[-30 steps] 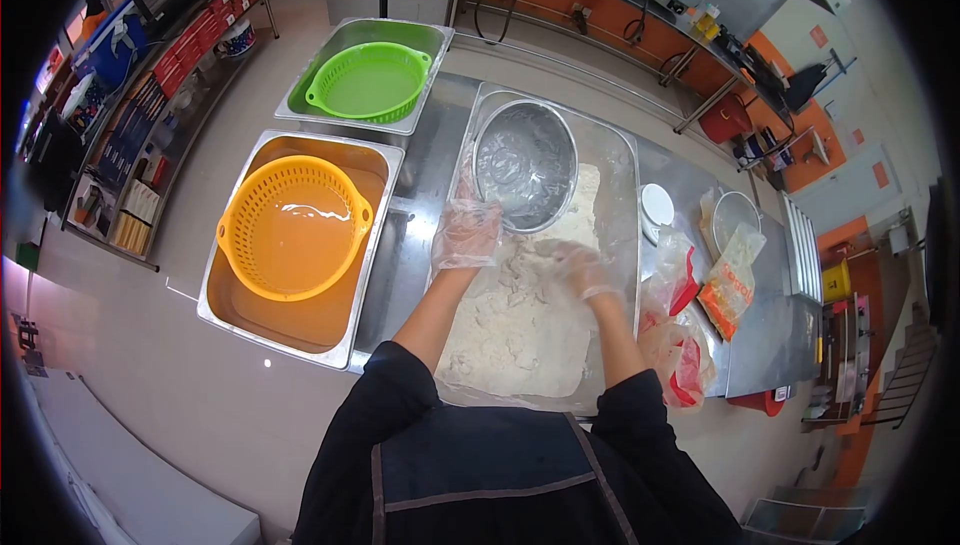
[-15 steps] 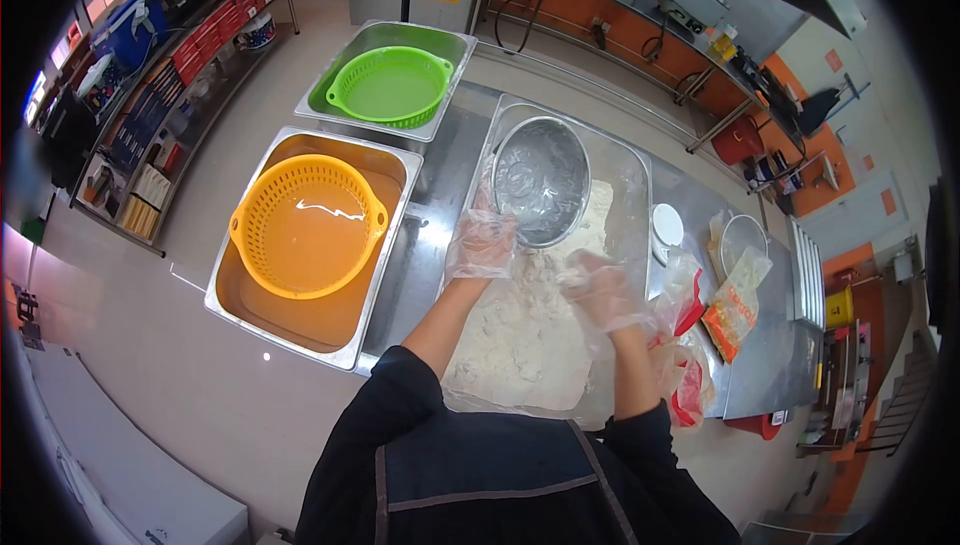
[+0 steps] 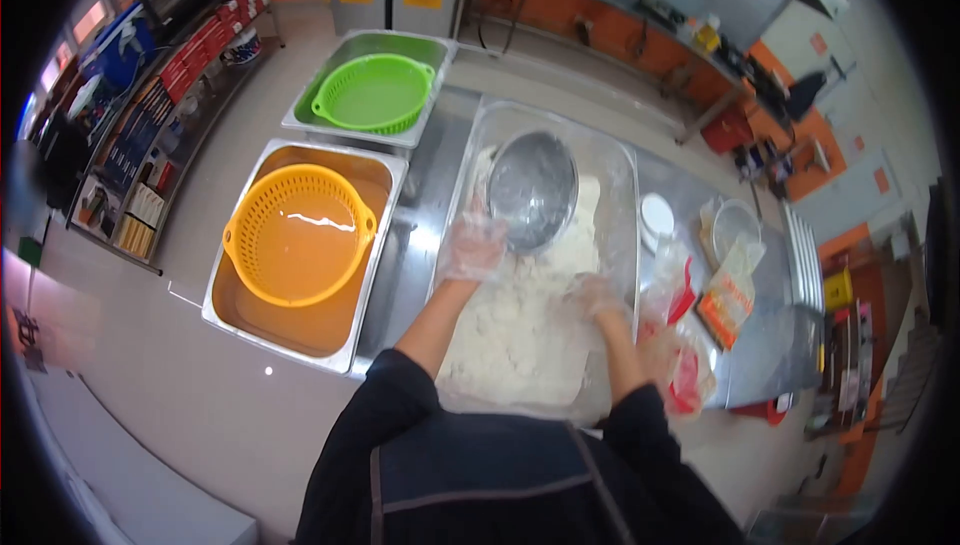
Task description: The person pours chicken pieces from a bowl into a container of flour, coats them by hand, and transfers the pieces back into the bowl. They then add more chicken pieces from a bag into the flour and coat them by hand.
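Observation:
A steel bowl (image 3: pixel 533 190), its inside dusted white, is tilted over a deep metal tray (image 3: pixel 626 235) in the head view. My left hand (image 3: pixel 474 248), in a clear plastic glove, grips the bowl at its near left rim, with fingers reaching up along its side. White flour (image 3: pixel 520 335) covers much of the tray bottom in a loose, uneven layer. Low over the flour, at the tray's right side, is my gloved right hand (image 3: pixel 596 299), its fingers smeared by motion.
Left of the tray, an orange colander (image 3: pixel 258 280) sits in a metal pan of liquid; a green colander (image 3: pixel 428 85) sits in another behind it. To the right lie a white lid-like disc (image 3: pixel 656 215), plastic bags (image 3: pixel 680 370), an orange-and-white packet (image 3: pixel 728 307) and a round sieve (image 3: pixel 737 230).
My right hand has moved down toward the flour and nearer the tray's right side. The bowl stays in my left hand, its inside now looking darker. The whole view has shifted slightly.

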`<state>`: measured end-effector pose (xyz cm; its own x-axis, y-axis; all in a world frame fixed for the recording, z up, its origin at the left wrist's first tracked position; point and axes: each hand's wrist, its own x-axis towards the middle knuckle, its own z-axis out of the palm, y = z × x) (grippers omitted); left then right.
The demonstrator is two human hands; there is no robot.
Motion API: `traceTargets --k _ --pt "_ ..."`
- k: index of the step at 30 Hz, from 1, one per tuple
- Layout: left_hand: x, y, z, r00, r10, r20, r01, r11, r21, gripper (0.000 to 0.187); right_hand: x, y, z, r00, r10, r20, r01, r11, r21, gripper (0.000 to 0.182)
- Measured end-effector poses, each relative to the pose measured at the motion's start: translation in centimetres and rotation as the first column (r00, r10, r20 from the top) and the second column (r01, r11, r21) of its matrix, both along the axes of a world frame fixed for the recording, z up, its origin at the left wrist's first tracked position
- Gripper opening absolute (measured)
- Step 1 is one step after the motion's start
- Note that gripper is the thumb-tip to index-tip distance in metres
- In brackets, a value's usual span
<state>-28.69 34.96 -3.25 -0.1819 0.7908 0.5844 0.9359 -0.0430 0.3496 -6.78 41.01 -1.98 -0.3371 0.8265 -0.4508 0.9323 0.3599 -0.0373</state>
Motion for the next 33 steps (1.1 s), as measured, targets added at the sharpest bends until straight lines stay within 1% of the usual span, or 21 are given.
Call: traceTargets --k 1,2,3,4,5,6,7,8,9,11,13,14,16,18,19,20,23,26,29,32,33 --pt "0.2 -0.4 0.2 0.983 -0.044 0.180 0.057 0.996 -0.065 0.050 0.1 0.1 -0.2 0.985 0.087 0.151 -0.064 0.987 -0.146 0.042" --pt "-0.3 0.8 1.2 0.934 -0.059 0.353 0.094 0.992 -0.084 0.051 0.3 0.9 0.4 0.986 0.129 0.102 -0.134 0.990 0.046 0.044" --pt "-0.5 1.4 1.9 0.903 -0.019 0.429 0.100 0.981 -0.167 0.052 -0.1 -0.4 3.3 0.981 0.181 0.066 -0.192 0.956 0.224 0.046" --pt "-0.4 1.3 2.1 0.866 0.027 0.499 0.124 0.956 -0.266 0.052 -0.1 -0.4 3.7 0.991 0.089 -0.102 -0.061 0.966 0.250 0.046" --pt "-0.3 1.2 2.2 0.827 0.077 0.557 0.156 0.920 -0.359 0.053 -0.1 -0.5 4.0 0.960 0.012 -0.279 0.063 0.964 0.260 0.046" --pt "-0.3 1.3 1.4 0.842 0.035 0.538 0.170 0.929 -0.328 0.054 -1.1 -0.2 5.8 0.851 -0.157 -0.502 0.231 0.969 0.088 0.045" --pt "-0.3 1.5 0.1 0.855 -0.009 0.518 0.188 0.937 -0.294 0.055 -2.1 0.0 7.6 0.661 -0.328 -0.674 0.362 0.927 -0.097 0.043" --pt "-0.2 1.8 -0.5 0.867 -0.055 0.495 0.205 0.945 -0.254 0.057 -2.8 -0.5 9.4 0.562 -0.365 -0.743 0.381 0.911 -0.159 0.042" --pt "-0.1 1.7 0.4 0.858 -0.041 0.512 0.192 0.950 -0.246 0.058 -3.5 -1.0 11.3 0.453 -0.396 -0.799 0.390 0.894 -0.222 0.041" --pt "0.0 1.0 2.7 0.837 -0.010 0.547 0.163 0.959 -0.232 0.061 -2.6 0.3 9.7 0.405 -0.353 -0.844 0.421 0.891 -0.171 0.040" --pt "-0.3 1.1 2.3 0.878 0.054 0.475 0.094 0.955 -0.281 0.061 -1.7 1.9 7.2 0.770 -0.199 -0.606 0.368 0.915 0.167 0.041" --pt "-0.4 1.1 2.1 0.895 0.084 0.437 0.059 0.951 -0.304 0.061 -1.4 2.7 5.6 0.896 -0.136 -0.422 0.286 0.904 0.317 0.041" --pt "-0.7 1.1 2.1 0.878 0.097 0.468 0.047 0.957 -0.285 0.061 -1.5 3.3 1.3 0.942 -0.161 -0.293 0.240 0.936 0.256 0.038" --pt "-0.8 1.1 2.1 0.862 0.084 0.499 0.048 0.968 -0.246 0.062 -2.3 5.1 -4.0 0.991 -0.045 -0.129 0.053 0.997 0.063 0.043" --pt "-0.8 0.9 2.0 0.855 0.067 0.514 0.054 0.975 -0.217 0.062 -2.3 4.5 -7.3 0.953 0.175 -0.247 -0.112 0.962 0.249 0.045" --pt "-0.8 0.8 2.0 0.848 0.052 0.527 0.055 0.981 -0.186 0.062 -2.3 3.1 -9.7 0.859 0.405 -0.313 -0.244 0.862 0.445 0.047" --pt "-0.7 0.5 3.3 0.834 0.046 0.550 0.035 0.990 -0.136 0.063 -4.3 0.8 -11.3 0.885 0.466 0.007 -0.408 0.767 0.495 0.050" --pt "-0.9 0.6 3.4 0.837 0.021 0.547 0.036 0.995 -0.093 0.062 -6.5 -1.9 -7.7 0.982 0.168 -0.085 -0.128 0.926 0.354 0.041" --pt "-1.1 0.5 5.1 0.702 0.170 0.692 0.087 0.944 -0.319 0.061 -5.1 0.3 -5.4 0.912 0.172 -0.372 -0.091 0.970 0.225 0.036" --pt "-1.1 0.7 3.5 0.845 0.052 0.532 -0.019 0.998 -0.066 0.060 -3.7 1.8 -2.0 0.803 0.213 -0.557 -0.166 0.977 0.135 0.024" --pt "-1.1 0.5 3.9 0.816 0.085 0.571 -0.009 0.991 -0.135 0.060 -3.5 1.2 -0.3 0.813 0.220 -0.539 -0.120 0.969 0.214 0.025"
